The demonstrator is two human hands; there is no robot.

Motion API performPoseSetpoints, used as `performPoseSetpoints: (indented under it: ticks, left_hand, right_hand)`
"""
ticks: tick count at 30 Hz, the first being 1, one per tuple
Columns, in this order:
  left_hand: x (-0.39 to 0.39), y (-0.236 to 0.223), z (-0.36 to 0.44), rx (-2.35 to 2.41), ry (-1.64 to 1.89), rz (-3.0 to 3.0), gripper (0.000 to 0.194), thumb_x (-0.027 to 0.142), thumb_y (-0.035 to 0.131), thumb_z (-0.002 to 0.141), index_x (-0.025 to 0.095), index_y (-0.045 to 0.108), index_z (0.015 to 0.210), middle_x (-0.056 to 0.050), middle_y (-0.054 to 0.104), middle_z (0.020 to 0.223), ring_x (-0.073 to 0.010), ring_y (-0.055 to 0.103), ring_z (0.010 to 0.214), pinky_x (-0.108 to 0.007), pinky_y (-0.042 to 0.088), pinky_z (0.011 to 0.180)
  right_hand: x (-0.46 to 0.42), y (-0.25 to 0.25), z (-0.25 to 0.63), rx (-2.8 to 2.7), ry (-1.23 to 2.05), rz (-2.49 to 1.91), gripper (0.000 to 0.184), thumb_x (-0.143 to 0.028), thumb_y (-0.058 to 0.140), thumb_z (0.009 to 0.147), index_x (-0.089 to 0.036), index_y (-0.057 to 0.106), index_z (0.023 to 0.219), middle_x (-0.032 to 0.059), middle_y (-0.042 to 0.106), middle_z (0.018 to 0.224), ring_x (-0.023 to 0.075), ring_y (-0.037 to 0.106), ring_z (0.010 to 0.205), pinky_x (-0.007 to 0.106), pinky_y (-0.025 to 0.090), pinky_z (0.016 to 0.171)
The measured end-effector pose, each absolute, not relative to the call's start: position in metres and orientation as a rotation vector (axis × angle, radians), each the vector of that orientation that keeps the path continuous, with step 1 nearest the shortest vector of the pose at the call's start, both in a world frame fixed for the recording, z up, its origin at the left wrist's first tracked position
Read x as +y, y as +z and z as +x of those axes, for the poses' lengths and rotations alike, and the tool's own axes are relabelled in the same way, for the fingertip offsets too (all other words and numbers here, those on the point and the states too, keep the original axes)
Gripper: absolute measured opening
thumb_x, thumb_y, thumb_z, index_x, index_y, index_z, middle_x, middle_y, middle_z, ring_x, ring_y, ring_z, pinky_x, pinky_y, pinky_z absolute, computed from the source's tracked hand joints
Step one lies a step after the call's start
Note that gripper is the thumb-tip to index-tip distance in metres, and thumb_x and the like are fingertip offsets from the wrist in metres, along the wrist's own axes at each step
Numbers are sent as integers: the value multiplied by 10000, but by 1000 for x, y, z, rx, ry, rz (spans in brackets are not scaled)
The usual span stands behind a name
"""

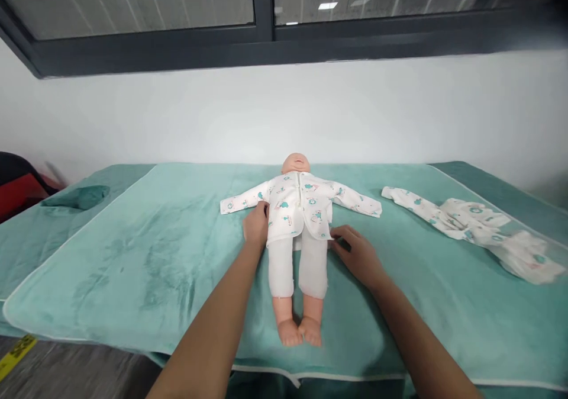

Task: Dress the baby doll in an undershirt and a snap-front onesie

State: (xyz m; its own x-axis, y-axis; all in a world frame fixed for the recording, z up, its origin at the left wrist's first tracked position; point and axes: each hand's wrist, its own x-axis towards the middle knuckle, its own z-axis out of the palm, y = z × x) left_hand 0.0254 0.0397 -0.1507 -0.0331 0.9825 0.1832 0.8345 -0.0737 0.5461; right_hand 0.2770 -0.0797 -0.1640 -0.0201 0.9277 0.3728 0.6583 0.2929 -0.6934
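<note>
A baby doll point(290, 331) lies on its back on the green blanket, head toward the wall and bare feet toward me. It wears a white printed baby jacket point(284, 206), with both sleeves stretched out sideways and the front lying over the chest. White cloth covers the legs down to the shins. My left hand point(256, 224) is closed at the jacket's left side edge, just under the sleeve; its fingertips are partly hidden. On the other side, my right hand point(358, 256) pinches the jacket's lower right corner near the hip.
Matching printed baby clothing point(470, 224) lies crumpled to the right on the green blanket point(110, 263). A white wall point(186, 115) with a dark-framed window stands behind the bed. At far left is a red and black object point(20, 189). Yellow tape point(16, 354) marks the floor.
</note>
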Motion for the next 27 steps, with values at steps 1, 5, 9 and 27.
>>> performPoseSetpoints:
  ticks: [1, 5, 9, 27]
  left_hand:
    - [41, -150, 26, 1936, 775, 1964, 355, 422, 341, 955, 228, 612, 1077, -97, 719, 913, -263, 638, 805, -337, 396, 700]
    - [44, -149, 26, 1942, 810, 1927, 438, 469, 259, 973, 233, 604, 1105, -102, 717, 896, -273, 645, 823, -337, 400, 702]
    - [46, -152, 23, 1909, 870, 1896, 477, 522, 241, 970, 242, 591, 1134, -102, 717, 953, -283, 653, 881, -340, 418, 732]
    - [91, -162, 31, 1476, 1130, 1693, 393, 500, 387, 941, 210, 585, 1116, -78, 675, 1176, -241, 607, 1074, -373, 440, 953]
  right_hand:
    - [-83, -161, 274, -1741, 432, -1439, 171, -379, 528, 905, -233, 614, 926, 36, 626, 929, 192, 579, 808, 338, 461, 767]
    - [-104, -152, 265, -1619, 583, -1437, 242, -441, 526, 910, -219, 601, 849, -5, 569, 744, 162, 514, 690, 288, 422, 657]
    - [-109, -152, 268, -1559, 676, -1410, 300, -482, 511, 907, -213, 624, 835, 8, 625, 802, 178, 545, 758, 295, 426, 718]
    - [56, -157, 264, -1203, 719, -1382, 583, -663, 454, 840, -205, 520, 1194, 92, 624, 1249, 264, 566, 1131, 396, 456, 956]
